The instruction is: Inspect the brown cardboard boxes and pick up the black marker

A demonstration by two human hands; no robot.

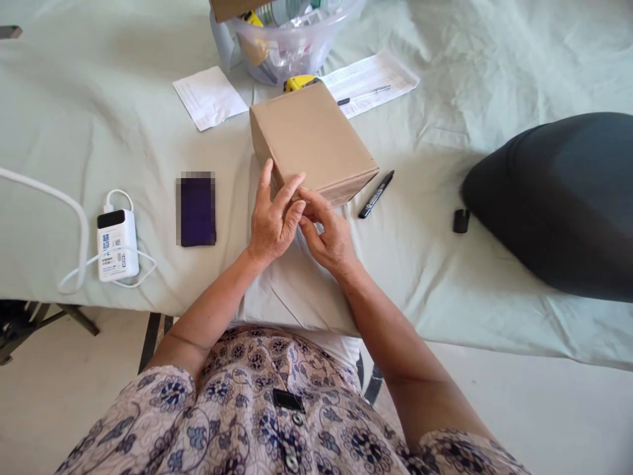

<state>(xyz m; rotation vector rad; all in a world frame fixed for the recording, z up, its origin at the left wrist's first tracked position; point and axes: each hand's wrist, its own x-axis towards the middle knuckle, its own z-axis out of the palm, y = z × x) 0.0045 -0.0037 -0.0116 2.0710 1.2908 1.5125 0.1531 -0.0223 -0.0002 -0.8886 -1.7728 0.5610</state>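
Plain brown box (314, 135), pale green cloth (430, 264), black marker (376, 194), blue-flowered pinkish shirt (247, 409)

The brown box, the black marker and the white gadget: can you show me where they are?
Brown box (312, 137): head view, on its top face.
Black marker (376, 194): head view, middle of its barrel.
White gadget (119, 239): head view, on its printed face.

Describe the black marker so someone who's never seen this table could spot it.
On the pale green tablecloth, find the brown cardboard box near the middle of the view. Just off its right corner, the black marker lies slanted. It's thicker than the pen on the paper farther back, and carries pale lettering.
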